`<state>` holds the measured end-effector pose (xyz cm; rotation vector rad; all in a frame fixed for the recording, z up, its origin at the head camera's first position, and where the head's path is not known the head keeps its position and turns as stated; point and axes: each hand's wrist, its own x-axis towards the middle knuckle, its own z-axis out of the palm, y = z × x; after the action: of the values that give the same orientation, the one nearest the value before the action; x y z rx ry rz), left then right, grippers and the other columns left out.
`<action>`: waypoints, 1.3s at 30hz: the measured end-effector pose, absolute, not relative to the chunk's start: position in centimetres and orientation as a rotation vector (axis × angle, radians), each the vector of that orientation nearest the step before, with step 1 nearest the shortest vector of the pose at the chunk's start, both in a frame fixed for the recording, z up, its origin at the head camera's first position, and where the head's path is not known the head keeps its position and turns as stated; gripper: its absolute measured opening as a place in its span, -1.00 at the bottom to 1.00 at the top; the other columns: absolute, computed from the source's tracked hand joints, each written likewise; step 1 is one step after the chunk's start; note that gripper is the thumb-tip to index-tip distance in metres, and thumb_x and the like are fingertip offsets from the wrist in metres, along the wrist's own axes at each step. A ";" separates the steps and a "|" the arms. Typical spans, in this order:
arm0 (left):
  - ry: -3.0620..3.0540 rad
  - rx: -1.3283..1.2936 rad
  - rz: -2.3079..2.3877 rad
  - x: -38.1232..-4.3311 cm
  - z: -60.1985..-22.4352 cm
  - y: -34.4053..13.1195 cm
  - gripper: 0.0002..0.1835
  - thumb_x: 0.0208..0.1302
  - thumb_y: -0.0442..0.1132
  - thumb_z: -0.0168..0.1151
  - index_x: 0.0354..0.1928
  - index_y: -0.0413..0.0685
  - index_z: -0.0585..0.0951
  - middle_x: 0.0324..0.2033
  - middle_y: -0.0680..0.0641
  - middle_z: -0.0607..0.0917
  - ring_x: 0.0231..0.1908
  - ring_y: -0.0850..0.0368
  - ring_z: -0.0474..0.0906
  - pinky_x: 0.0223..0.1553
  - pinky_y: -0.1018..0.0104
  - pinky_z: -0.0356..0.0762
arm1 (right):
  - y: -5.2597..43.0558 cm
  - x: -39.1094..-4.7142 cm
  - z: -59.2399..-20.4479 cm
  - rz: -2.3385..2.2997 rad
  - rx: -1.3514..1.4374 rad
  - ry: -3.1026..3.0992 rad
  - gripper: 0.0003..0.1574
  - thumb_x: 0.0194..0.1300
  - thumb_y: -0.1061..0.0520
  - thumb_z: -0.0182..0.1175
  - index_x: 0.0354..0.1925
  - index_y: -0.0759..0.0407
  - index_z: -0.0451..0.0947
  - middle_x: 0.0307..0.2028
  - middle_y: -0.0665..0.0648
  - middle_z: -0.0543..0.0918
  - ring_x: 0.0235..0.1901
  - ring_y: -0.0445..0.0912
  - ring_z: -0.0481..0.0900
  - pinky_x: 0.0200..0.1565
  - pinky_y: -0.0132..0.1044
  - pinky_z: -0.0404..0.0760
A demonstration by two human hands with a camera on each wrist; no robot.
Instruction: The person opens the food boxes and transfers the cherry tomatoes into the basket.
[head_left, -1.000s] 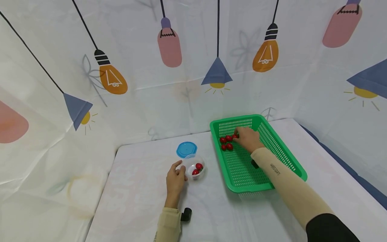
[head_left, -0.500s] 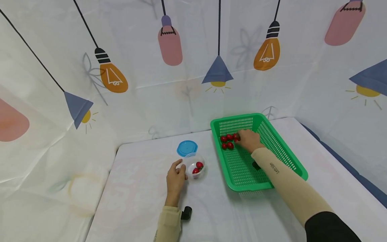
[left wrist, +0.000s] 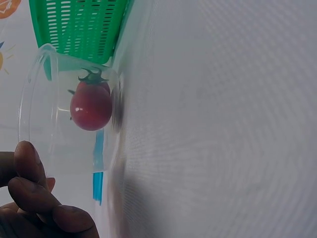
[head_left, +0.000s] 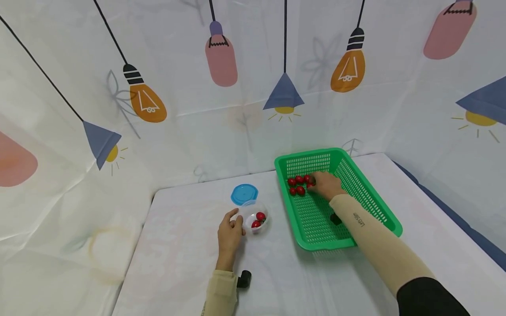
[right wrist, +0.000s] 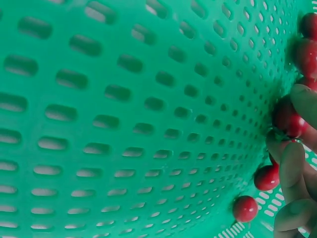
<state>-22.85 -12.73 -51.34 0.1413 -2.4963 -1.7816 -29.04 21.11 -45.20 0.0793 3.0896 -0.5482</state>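
Note:
A clear plastic cup [head_left: 248, 215] stands on the white table with two cherry tomatoes [head_left: 260, 216] inside. My left hand [head_left: 230, 235] is at the cup's left side, fingers bent and fingertips at its rim; the left wrist view shows those fingertips [left wrist: 30, 161] against the near wall. To the right, my right hand [head_left: 327, 184] reaches into a green plastic basket [head_left: 316, 237]. It pinches a cherry tomato [right wrist: 288, 118] between thumb and fingers, low by the basket's perforated wall. Several more cherry tomatoes [head_left: 300, 191] lie around it in the basket's far left corner.
A blue lid [head_left: 244, 194] lies flat on the table [head_left: 178, 250] just behind the cup. The basket's raised rim stands between the cup and the tomatoes. A white printed curtain [head_left: 189, 131] hangs along the table's back edge.
My right hand has shifted slightly toward me and to the right inside the basket, with a tomato now at its fingertips. The left hand and the cup have stayed put.

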 end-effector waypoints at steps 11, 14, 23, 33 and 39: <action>-2.495 0.158 -1.791 -22.7 -51.5 -12.5 -0.61 0.50 -0.16 0.13 0.29 -0.04 0.55 -0.69 -0.01 0.54 -0.62 0.11 0.41 -0.48 0.28 0.34 | 21.1 -29.1 -45.6 -0.504 0.091 3.072 -0.67 0.25 0.02 0.43 -0.13 0.19 0.63 -0.23 0.21 0.71 -0.29 0.08 0.63 -0.23 0.14 0.56; -2.501 0.161 -1.781 -22.7 -51.5 -12.4 -0.61 0.50 -0.17 0.12 0.30 -0.05 0.55 -0.69 -0.01 0.54 -0.62 0.11 0.42 -0.48 0.27 0.34 | 21.1 -29.0 -45.5 -0.510 0.086 3.068 -0.64 0.25 0.04 0.43 -0.09 0.22 0.62 -0.20 0.23 0.71 -0.27 0.11 0.64 -0.23 0.15 0.57; -2.499 0.167 -1.796 -22.7 -51.5 -12.5 -0.60 0.51 -0.16 0.13 0.31 -0.04 0.53 -0.68 -0.03 0.54 -0.61 0.09 0.42 -0.47 0.26 0.36 | 21.2 -29.4 -46.1 -0.482 0.082 3.068 -0.70 0.25 0.07 0.44 -0.13 0.19 0.63 -0.26 0.19 0.71 -0.34 0.07 0.63 -0.29 0.12 0.58; -2.510 0.162 -1.780 -22.8 -51.4 -12.4 -0.60 0.51 -0.17 0.13 0.31 -0.05 0.54 -0.69 -0.01 0.54 -0.61 0.10 0.43 -0.47 0.27 0.37 | 21.5 -29.5 -46.5 -0.421 0.058 3.103 -0.70 0.19 0.05 0.50 -0.17 0.13 0.66 -0.26 0.17 0.73 -0.36 0.07 0.66 -0.35 0.11 0.61; -2.514 0.168 -1.788 -22.8 -51.3 -12.5 -0.60 0.51 -0.16 0.13 0.31 -0.05 0.53 -0.68 -0.02 0.54 -0.60 0.10 0.44 -0.45 0.26 0.38 | 21.6 -29.6 -46.5 -0.425 0.052 3.087 -0.69 0.21 0.06 0.48 -0.12 0.15 0.67 -0.21 0.19 0.73 -0.32 0.08 0.66 -0.30 0.13 0.61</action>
<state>-22.80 -12.50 -51.31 0.1684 -2.5136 -1.7884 -29.55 21.57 -46.47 0.0524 3.0871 -0.4245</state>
